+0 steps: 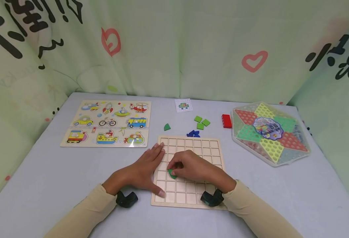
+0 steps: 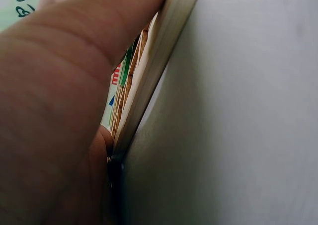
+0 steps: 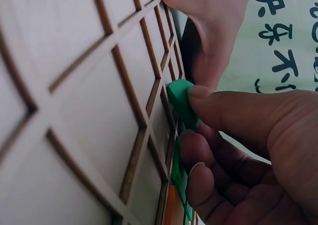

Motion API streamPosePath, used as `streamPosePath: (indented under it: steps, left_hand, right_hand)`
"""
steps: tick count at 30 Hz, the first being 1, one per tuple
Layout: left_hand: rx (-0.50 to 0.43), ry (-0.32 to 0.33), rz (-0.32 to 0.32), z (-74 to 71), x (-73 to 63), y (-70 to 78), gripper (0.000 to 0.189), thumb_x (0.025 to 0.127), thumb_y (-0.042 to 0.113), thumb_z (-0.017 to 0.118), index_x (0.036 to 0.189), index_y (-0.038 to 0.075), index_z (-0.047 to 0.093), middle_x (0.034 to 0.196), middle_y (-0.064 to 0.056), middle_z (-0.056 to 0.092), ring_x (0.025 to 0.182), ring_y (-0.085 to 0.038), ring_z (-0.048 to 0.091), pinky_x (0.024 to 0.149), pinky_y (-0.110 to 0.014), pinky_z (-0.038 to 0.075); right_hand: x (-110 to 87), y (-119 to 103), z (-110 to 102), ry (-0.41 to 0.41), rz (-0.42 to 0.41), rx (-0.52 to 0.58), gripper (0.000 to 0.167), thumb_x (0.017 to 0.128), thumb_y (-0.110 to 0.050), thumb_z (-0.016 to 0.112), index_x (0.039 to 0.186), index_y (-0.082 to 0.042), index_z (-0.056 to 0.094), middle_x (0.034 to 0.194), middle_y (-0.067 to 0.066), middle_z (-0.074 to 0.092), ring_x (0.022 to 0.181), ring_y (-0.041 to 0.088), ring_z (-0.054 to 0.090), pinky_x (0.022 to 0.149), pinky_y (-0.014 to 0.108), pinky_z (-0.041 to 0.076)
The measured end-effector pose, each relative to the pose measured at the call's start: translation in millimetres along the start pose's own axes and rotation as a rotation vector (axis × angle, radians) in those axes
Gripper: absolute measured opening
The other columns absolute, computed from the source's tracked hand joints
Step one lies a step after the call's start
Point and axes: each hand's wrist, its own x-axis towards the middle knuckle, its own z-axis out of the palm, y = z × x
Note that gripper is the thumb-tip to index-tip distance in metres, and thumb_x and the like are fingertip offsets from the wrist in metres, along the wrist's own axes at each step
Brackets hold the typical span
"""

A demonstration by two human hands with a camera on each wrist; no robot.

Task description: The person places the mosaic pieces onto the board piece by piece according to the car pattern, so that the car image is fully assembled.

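Note:
A wooden grid board (image 1: 180, 197) lies flat in front of me. My left hand (image 1: 143, 168) rests along its left edge, fingers spread and the thumb on the lower left cells. My right hand (image 1: 190, 165) pinches a small green piece with a curved edge (image 1: 172, 174) between thumb and fingers over the left part of the grid. The right wrist view shows that green piece (image 3: 180, 100) tilted close over the cells. Beyond it, by the fingertips, are another green piece (image 3: 177, 168) and an orange piece (image 3: 173, 205) on the board, hidden by the hand in the head view.
Beyond the board lie blue pieces (image 1: 193, 134), green squares (image 1: 200, 126), a green curved piece (image 1: 167, 127) and a pattern card (image 1: 183, 105). A vehicle puzzle board (image 1: 92, 140) is at left. A red block (image 1: 226, 121) and a Chinese checkers box (image 1: 271, 132) are at right.

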Motion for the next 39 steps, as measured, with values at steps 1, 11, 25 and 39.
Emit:
streamPosePath:
  steps: [1, 11, 25, 39]
  left_hand:
    - [-0.001, -0.001, -0.002, 0.2, 0.0, 0.0, 0.133, 0.064, 0.076, 0.071, 0.155, 0.001, 0.008, 0.162, -0.009, -0.011, 0.146, -0.023, -0.016, 0.117, -0.045, -0.001]
    - [-0.01, -0.004, -0.001, -1.3, -0.9, 1.4, 0.133, 0.065, 0.074, 0.072, 0.155, 0.001, 0.007, 0.162, -0.009, -0.011, 0.146, -0.024, -0.016, 0.117, -0.045, -0.002]
    - [-0.011, 0.002, -0.014, -1.3, -0.1, 2.8, 0.133, 0.064, 0.073, 0.074, 0.155, 0.001, 0.01, 0.162, -0.009, -0.009, 0.146, -0.023, -0.014, 0.117, -0.044, 0.0]
    - [-0.026, 0.0, -0.022, -0.3, 0.2, 2.7, 0.133, 0.063, 0.072, 0.074, 0.155, 0.002, 0.009, 0.162, -0.008, -0.01, 0.146, -0.022, -0.015, 0.117, -0.044, 0.002]
  right_hand:
    - [0.0, -0.3, -0.1, -0.002, -0.001, -0.003, 0.011, 0.086, -0.005, 0.074, 0.096, -0.01, 0.074, 0.083, -0.011, 0.063, 0.076, 0.007, 0.057, 0.07, 0.025, 0.051]
    - [-0.2, 0.2, 2.2, -0.002, -0.014, -0.034, 0.01, 0.087, -0.006, 0.074, 0.096, -0.011, 0.074, 0.084, -0.01, 0.061, 0.075, 0.007, 0.056, 0.068, 0.024, 0.05]
    - [3.5, 9.1, -9.6, 0.077, 0.012, -0.006, 0.011, 0.09, -0.009, 0.07, 0.1, -0.011, 0.074, 0.093, -0.009, 0.066, 0.084, 0.008, 0.058, 0.075, 0.026, 0.05]
    - [5.6, 34.5, -35.7, 0.253, 0.153, 0.02, 0.012, 0.092, -0.013, 0.069, 0.103, -0.01, 0.075, 0.091, -0.004, 0.066, 0.082, 0.017, 0.056, 0.073, 0.031, 0.051]
